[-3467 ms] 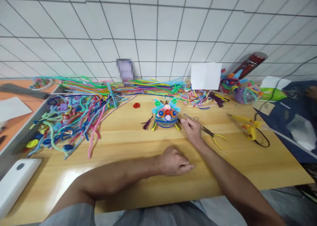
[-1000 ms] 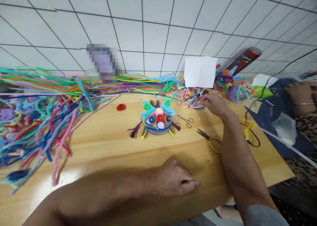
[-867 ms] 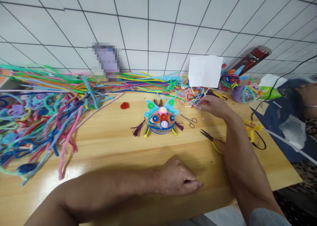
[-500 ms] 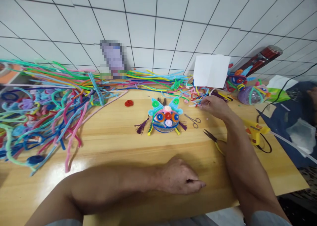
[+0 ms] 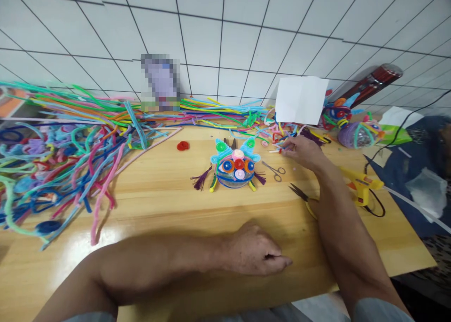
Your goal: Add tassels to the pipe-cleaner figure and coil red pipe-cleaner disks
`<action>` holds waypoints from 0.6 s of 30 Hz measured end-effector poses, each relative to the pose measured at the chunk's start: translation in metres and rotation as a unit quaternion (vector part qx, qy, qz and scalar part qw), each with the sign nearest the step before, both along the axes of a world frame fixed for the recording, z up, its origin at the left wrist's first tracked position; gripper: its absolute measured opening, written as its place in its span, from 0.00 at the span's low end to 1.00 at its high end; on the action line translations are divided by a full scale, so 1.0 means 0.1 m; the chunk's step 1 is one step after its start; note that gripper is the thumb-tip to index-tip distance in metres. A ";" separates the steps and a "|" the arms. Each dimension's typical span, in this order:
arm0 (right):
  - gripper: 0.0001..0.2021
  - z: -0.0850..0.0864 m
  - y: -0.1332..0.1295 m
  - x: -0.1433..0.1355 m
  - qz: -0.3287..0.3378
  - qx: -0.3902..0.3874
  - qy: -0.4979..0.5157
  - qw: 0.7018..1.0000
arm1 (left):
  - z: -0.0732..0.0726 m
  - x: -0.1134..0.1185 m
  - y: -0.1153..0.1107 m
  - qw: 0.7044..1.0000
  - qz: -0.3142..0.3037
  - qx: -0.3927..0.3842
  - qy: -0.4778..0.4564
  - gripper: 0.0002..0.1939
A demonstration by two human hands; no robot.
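The table (image 5: 169, 190) bears the figure (image 5: 234, 169), which stands upright near its middle. Stems (image 5: 102, 153) spread left of the figure and in a band behind it. The left hand (image 5: 259, 251), in front of the figure, rests on the wood with fingers curled into a loose fist. The right hand (image 5: 303, 151), right of the figure and slightly behind, reaches the scraps (image 5: 276, 137), fingertips bunched together; whether they pinch anything, I cannot tell. Paper (image 5: 300, 100) stands behind and right of the figure. Rightward lie the glue gun (image 5: 362, 186), pliers (image 5: 299, 192) and, just beside the figure, scissors (image 5: 276, 171). The red coil (image 5: 182, 145) sits left of it.
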State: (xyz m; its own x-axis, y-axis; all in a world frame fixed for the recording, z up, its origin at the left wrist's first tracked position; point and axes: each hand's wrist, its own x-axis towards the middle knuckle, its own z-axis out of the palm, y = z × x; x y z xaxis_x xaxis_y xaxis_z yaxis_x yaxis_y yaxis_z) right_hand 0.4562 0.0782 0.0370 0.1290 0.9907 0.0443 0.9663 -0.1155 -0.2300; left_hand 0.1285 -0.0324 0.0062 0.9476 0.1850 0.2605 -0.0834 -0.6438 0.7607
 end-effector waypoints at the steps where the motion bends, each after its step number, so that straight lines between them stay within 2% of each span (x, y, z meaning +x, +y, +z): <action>1: 0.06 -0.01 0.00 -0.01 -0.002 -0.002 -0.005 1.000 | 0.00 0.00 0.00 1.000 0.001 0.001 -0.001 0.26; 7: 0.07 0.01 0.00 -0.06 -0.010 0.055 -0.015 0.998 | 0.01 -0.02 0.01 1.000 -0.006 -0.016 -0.008 0.25; 13: 0.09 0.17 -0.03 -0.11 -0.076 0.160 0.017 0.984 | 0.03 -0.01 0.02 0.999 -0.008 -0.037 -0.012 0.27; 18: 0.17 0.34 -0.09 0.05 -0.090 0.143 0.072 0.983 | 0.03 0.00 0.02 0.999 -0.006 -0.047 -0.008 0.28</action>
State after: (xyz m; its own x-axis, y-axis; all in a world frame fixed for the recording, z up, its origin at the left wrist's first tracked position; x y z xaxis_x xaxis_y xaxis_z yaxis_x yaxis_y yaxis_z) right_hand 0.4610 0.0695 0.0707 0.3260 0.9012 0.2857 0.8911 -0.1920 -0.4112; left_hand 0.1283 -0.0301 0.0090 0.9456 0.1983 0.2579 -0.1037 -0.5677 0.8167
